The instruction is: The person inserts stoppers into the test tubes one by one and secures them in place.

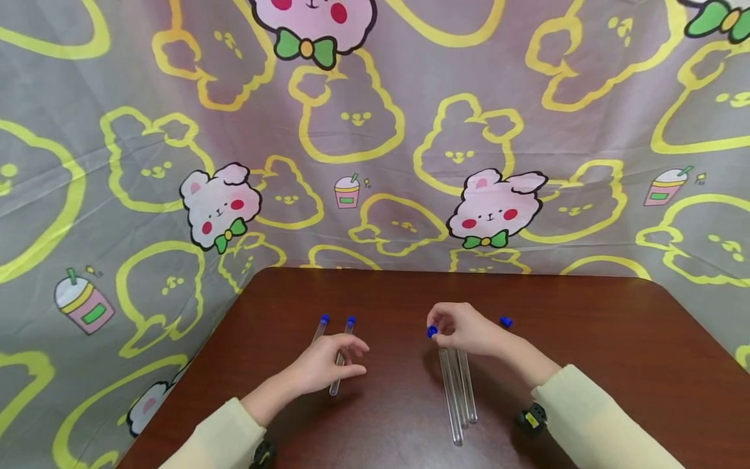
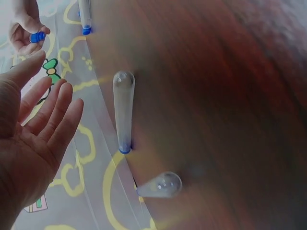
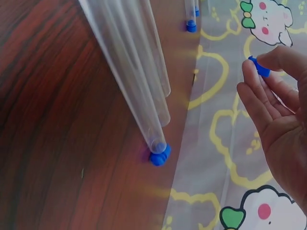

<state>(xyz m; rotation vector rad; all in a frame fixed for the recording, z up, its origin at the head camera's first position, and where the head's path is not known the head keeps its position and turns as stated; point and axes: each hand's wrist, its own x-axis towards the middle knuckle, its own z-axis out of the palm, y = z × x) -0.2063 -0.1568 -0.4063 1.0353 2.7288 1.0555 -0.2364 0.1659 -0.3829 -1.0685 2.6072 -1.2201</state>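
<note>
Between the thumb and fingers of my right hand (image 1: pixel 469 331) is a small blue test tube cap (image 1: pixel 432 331), also seen in the right wrist view as a blue cap (image 3: pixel 261 68). Below that hand lie three uncapped test tubes (image 1: pixel 451 400), side by side on the table, their rounded ends toward me. My left hand (image 1: pixel 325 363) hovers with fingers loosely extended, holding nothing. Under it lie two test tubes with blue caps, one test tube (image 1: pixel 334 388) partly covered by the hand and another test tube (image 1: pixel 319 331) mostly hidden by it.
Loose blue caps (image 1: pixel 506 322) lie on the table beyond my right wrist; their number is hard to tell. The dark brown wooden table (image 1: pixel 609 339) ends at a patterned cloth (image 1: pixel 398 176) with cartoon bears and rabbits, hanging behind and at the sides.
</note>
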